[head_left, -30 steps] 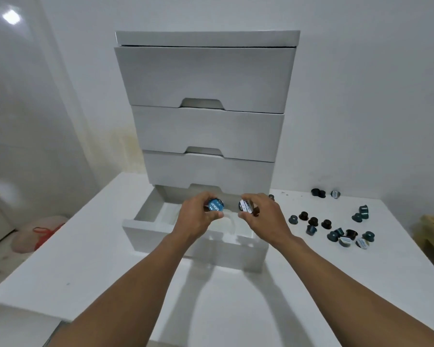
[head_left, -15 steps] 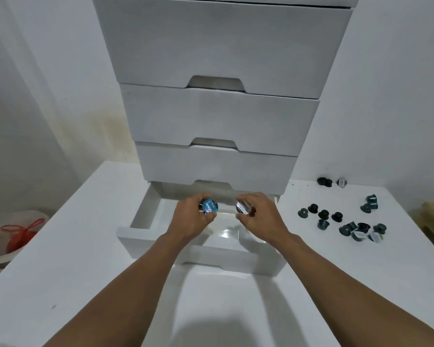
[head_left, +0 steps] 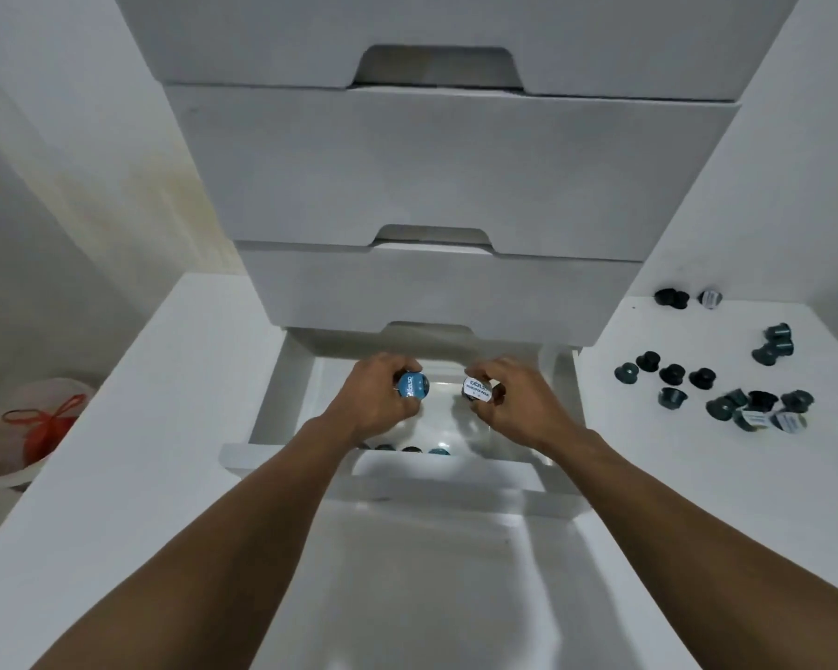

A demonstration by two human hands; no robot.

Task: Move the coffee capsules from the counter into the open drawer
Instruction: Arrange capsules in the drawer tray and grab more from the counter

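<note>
Two capsules are held over the open drawer (head_left: pixel 281 379), one in each hand, well inside its walls and toward its back. The left hand (head_left: pixel 373 398) is clamped on a blue-lidded capsule (head_left: pixel 411 386); the right hand (head_left: pixel 514 403) is clamped on a white-lidded capsule (head_left: pixel 476 389), with what seems a second dark one tucked behind it, though that cannot be told for certain. The two hands are kept apart, with a narrow gap between the lids, which are turned toward the camera, so each capsule's axis lies roughly level rather than upright.

The drawer floor lies straight below both hands, so the coming release is judged to need only a short drop and no sideways travel. A few capsules (head_left: pixel 410 449) are already seen in the drawer along its front wall, nearer the person than the hands.

The loose pile (head_left: pixel 746 408) left on the bench (head_left: pixel 697 476) lies to the right of the drawer, toward the bench's right edge, with a smaller group (head_left: pixel 673 298) at the far right corner. The right hand is the nearer to both, and the next reach would be judged to fall to it.
</note>
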